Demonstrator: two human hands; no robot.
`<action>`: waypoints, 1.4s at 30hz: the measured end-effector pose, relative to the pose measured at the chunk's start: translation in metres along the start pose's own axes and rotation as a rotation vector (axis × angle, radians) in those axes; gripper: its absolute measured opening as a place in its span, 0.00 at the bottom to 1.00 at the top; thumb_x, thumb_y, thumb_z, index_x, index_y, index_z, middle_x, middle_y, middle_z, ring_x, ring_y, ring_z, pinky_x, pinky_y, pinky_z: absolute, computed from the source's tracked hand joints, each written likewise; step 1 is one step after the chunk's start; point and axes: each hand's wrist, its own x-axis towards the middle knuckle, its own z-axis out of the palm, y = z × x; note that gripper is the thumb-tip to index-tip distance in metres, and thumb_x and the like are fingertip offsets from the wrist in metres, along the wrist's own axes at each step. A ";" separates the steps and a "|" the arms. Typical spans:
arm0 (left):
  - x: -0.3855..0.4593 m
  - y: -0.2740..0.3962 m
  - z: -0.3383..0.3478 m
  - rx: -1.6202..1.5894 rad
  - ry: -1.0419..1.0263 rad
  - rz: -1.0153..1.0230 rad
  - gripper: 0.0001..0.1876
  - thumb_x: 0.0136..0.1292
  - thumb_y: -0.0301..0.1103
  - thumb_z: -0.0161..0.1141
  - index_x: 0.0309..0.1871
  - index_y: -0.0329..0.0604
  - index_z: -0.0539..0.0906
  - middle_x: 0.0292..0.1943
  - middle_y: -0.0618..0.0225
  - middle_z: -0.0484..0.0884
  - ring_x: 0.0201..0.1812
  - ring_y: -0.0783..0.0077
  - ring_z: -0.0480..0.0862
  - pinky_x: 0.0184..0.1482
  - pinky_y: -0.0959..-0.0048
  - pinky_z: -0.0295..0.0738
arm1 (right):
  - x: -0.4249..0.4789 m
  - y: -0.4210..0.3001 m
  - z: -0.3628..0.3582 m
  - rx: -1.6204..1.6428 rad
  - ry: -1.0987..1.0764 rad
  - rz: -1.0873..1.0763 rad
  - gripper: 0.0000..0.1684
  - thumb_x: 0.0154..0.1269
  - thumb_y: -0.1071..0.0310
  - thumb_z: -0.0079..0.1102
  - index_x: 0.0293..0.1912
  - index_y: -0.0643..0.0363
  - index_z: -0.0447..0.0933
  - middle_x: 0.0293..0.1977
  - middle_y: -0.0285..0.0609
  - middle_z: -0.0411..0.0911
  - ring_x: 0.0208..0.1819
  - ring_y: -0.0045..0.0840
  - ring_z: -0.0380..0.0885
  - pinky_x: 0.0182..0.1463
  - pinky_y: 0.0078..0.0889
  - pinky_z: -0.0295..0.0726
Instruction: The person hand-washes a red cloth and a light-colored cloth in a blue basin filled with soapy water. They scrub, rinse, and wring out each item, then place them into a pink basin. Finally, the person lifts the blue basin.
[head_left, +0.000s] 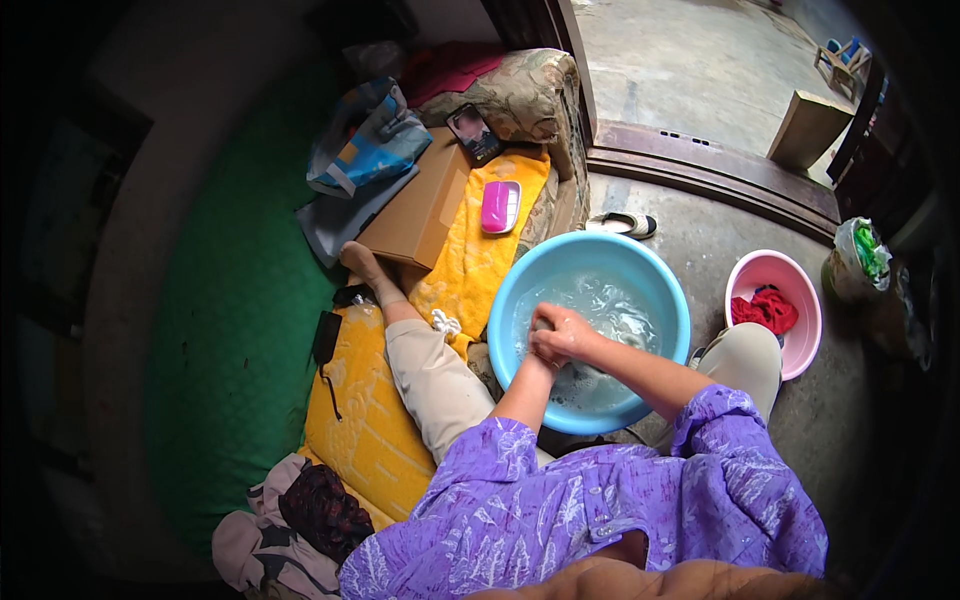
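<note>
My left hand (550, 351) and my right hand (568, 332) are pressed together above the water inside a light blue plastic basin (679, 330). Wet skin shows on both, and the right fingers curl over the left hand. Something small and greyish shows between the fingers, too covered to name. Cloudy, sudsy water (600, 300) swirls in the basin, with a pale submerged shape near the hands that may be cloth. To the right, a pink plastic tub (808, 315) holds red cloth (766, 309) and a darker piece.
A pink soap box (496, 208) lies on the yellow cover (375, 405) of the sofa, near a cardboard box (420, 217) and a blue plastic bag (375, 150). One shoe (622, 224) is on the floor behind the basin. A raised door sill (712, 176) crosses beyond.
</note>
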 end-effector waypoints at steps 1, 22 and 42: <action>-0.001 0.002 0.001 -0.030 -0.008 -0.010 0.24 0.67 0.52 0.37 0.54 0.46 0.72 0.54 0.62 0.74 0.54 0.62 0.74 0.57 0.62 0.70 | -0.005 -0.011 0.003 -0.041 0.003 -0.018 0.18 0.52 0.54 0.55 0.38 0.56 0.75 0.35 0.53 0.78 0.39 0.47 0.77 0.43 0.41 0.75; -0.007 -0.007 0.053 -0.136 0.376 -0.054 0.21 0.68 0.43 0.36 0.53 0.43 0.75 0.52 0.58 0.77 0.54 0.57 0.76 0.59 0.54 0.67 | 0.007 0.005 -0.028 -0.444 0.322 0.102 0.22 0.64 0.59 0.48 0.57 0.51 0.66 0.36 0.55 0.76 0.41 0.50 0.76 0.46 0.49 0.74; -0.006 0.011 0.057 -0.077 0.505 -0.016 0.29 0.65 0.56 0.31 0.56 0.46 0.70 0.56 0.58 0.71 0.58 0.57 0.70 0.61 0.57 0.63 | 0.012 0.024 -0.008 -0.054 0.073 0.166 0.24 0.50 0.60 0.57 0.46 0.60 0.69 0.37 0.60 0.75 0.42 0.48 0.75 0.47 0.42 0.73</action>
